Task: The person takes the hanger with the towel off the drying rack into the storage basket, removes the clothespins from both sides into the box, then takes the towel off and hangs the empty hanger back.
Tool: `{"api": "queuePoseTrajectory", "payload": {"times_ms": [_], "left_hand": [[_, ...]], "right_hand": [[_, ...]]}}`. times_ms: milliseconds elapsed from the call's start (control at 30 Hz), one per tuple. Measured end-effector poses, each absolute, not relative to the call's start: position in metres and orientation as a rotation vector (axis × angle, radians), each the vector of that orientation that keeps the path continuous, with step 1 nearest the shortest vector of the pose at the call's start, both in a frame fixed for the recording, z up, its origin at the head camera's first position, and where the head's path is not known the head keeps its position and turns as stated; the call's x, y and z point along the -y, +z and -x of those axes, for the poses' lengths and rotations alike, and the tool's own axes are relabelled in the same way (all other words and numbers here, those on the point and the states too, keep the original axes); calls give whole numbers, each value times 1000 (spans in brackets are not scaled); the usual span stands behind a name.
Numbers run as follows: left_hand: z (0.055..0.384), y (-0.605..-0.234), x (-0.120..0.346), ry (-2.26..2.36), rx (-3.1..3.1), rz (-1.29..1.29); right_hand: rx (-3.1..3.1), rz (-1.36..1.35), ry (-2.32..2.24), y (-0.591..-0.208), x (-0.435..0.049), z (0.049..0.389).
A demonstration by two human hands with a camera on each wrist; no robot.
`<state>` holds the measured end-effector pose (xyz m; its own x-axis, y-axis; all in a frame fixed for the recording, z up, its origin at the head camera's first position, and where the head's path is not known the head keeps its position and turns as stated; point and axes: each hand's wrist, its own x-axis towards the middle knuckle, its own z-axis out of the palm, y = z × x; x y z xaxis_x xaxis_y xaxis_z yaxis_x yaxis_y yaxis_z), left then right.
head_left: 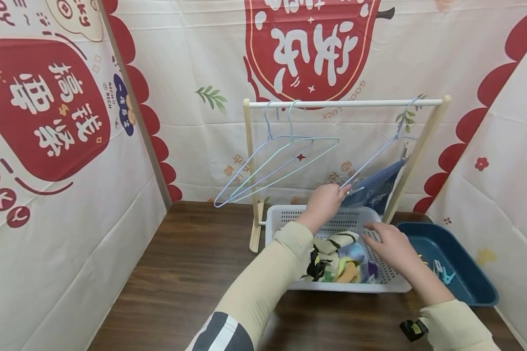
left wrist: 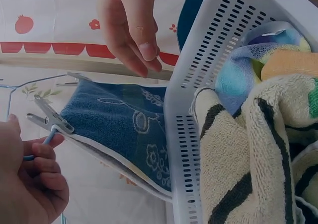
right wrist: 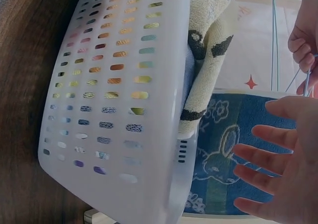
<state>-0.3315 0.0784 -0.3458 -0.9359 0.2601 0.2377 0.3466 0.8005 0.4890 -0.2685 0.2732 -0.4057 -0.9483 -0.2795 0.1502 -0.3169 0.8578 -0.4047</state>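
Observation:
My left hand (head_left: 327, 204) grips the lower corner of a blue wire hanger (head_left: 371, 158) hanging at the rod's right end. From that hanger a dark blue towel (left wrist: 117, 127) with white patterns hangs beside the basket. A grey clothespin (left wrist: 52, 117) clamps the towel's edge at the corner close to my left fingers, and a second clothespin (left wrist: 79, 77) shows farther along. My right hand (right wrist: 283, 159) is held in front of the towel with its fingers spread and nothing in them. In the head view it is over the right side of the white basket (head_left: 274, 214).
Several crumpled towels (head_left: 344, 258) lie in the basket. Two hangers (head_left: 290, 139) hang at the left of the white rod (head_left: 347, 103) on a wooden frame. At the right, a dark teal tray (head_left: 470, 263) holds clothespins (head_left: 443, 275). Printed cloth walls surround the brown table (head_left: 180, 273).

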Motion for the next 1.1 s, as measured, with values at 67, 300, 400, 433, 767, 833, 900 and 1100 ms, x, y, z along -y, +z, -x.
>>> {"api": "queuePoseTrajectory", "payload": {"times_ms": [67,300,400,433,767,833,900,1100], "left_hand": [[331,-345,-77,-817,2793,456],[327,-341,-74,-606,2665,403],[324,-338,-74,-492,2635,373],[323,-336,-74,-463,2626,359],[318,-324,-70,-381,2541,314],[317,-322,-68,-397,2520,324],[317,-320,-66,-437,2499,333],[317,-312,-56,-572,2462,332]], "right_hand": [[2945,-483,661,-405,-272,270],[2967,-486,635,-404,-272,274],[2969,-478,636,-403,-272,274],[2967,-476,634,-402,-272,274],[2966,-476,647,-395,-274,277],[2962,-480,653,-394,-274,278],[2954,-486,662,-393,-274,279],[2942,-495,681,-388,-270,283]]}}
